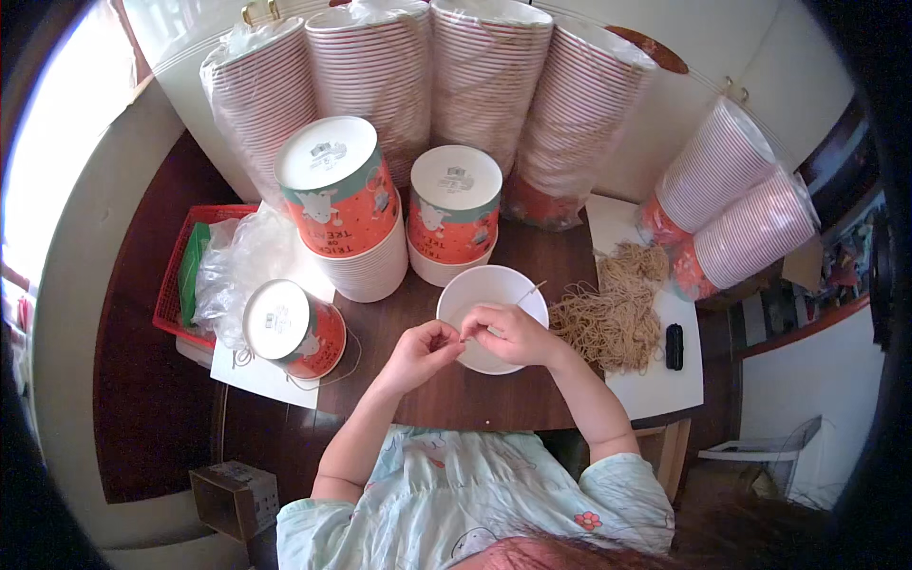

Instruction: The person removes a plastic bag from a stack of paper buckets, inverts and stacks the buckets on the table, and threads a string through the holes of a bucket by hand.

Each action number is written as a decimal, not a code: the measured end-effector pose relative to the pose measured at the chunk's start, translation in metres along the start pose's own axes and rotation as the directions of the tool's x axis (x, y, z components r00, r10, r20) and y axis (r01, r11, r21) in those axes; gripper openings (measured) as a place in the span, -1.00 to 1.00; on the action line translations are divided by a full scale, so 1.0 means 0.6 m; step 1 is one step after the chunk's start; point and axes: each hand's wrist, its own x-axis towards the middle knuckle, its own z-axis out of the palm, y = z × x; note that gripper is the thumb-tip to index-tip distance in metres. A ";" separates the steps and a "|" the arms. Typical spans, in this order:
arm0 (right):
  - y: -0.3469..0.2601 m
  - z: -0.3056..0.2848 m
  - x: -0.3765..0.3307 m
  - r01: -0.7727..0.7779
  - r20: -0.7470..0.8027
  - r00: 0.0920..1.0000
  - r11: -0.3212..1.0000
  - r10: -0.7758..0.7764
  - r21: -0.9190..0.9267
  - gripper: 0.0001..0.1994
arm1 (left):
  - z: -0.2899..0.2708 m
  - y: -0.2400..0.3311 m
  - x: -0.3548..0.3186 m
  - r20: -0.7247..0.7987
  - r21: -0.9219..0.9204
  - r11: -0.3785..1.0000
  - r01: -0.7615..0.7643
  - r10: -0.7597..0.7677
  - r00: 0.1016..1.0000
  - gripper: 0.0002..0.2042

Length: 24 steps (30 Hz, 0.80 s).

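Observation:
My left hand (424, 355) and my right hand (513, 334) meet in front of me, fingertips almost touching. Both are closed in a pinch; what they hold, if anything, is too small to make out. Under and behind my right hand is a white paper bucket (483, 284), its open mouth facing up. A short length of tan cord (532, 292) shows at its right rim. To the right lies a loose heap of tan twine (613, 318). At the left an orange and teal printed bucket (318, 344) sits upside down with a cord loop beside it.
Two upside-down stacks of printed buckets, a taller stack (356, 266) and a shorter stack (446, 233), stand behind. Several plastic-wrapped bucket columns (370, 66) line the back; wrapped stacks (746, 228) lean at right. A red basket (171, 294) and a black object (674, 347) flank the table (442, 404).

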 end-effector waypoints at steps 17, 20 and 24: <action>0.029 0.033 -0.019 0.043 -0.096 0.992 0.931 -0.083 -0.363 -0.88 | -0.017 -0.003 -0.003 0.054 -0.176 0.984 0.021 -0.012 0.998 -0.95; 0.030 0.037 -0.018 0.026 -0.110 0.991 0.932 -0.071 -0.361 -0.85 | -0.016 -0.006 -0.003 0.066 -0.194 0.981 0.022 -0.009 0.998 -0.95; 0.036 0.042 -0.016 -0.007 -0.126 0.991 0.949 -0.034 -0.315 -0.82 | -0.018 -0.004 -0.003 0.082 -0.189 0.982 0.030 -0.015 0.997 -0.95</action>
